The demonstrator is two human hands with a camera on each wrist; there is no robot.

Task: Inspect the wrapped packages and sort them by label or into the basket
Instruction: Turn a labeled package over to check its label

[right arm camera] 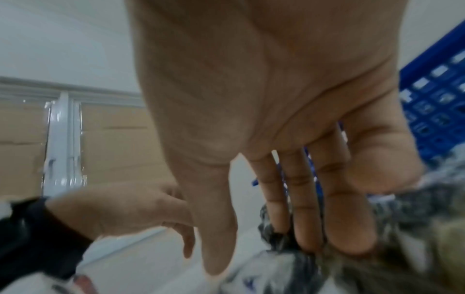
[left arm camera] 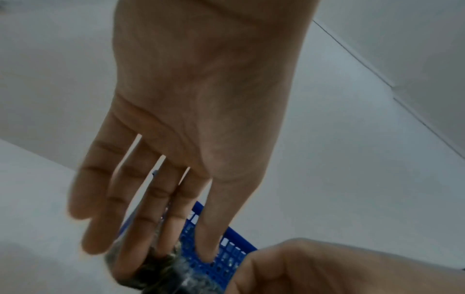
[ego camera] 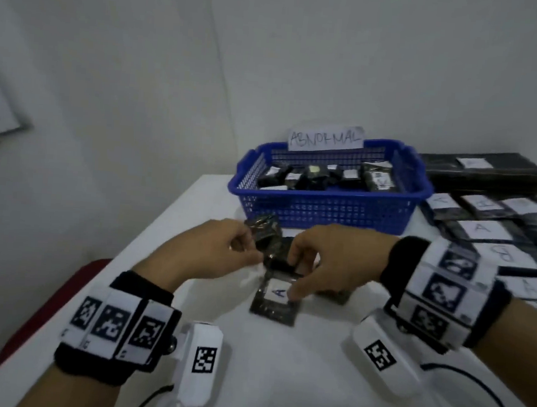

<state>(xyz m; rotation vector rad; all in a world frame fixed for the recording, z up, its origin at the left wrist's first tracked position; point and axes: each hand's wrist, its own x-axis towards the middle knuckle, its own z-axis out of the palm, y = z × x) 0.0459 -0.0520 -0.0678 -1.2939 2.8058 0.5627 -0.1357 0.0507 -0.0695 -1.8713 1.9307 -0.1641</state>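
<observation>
Both hands (ego camera: 225, 251) (ego camera: 330, 259) hold a dark film-wrapped package (ego camera: 266, 235).

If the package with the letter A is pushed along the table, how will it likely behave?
The A package lies flat, so it will likely slide, not roll or tip. Its glossy wrap looks slippery on the white table. Weight cannot be judged.

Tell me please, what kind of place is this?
Probably a sorting or quality-check station: a white table holds a blue basket with an "ABNORMAL" sign, and wrapped packages with letter labels lie in rows on the right.
</observation>
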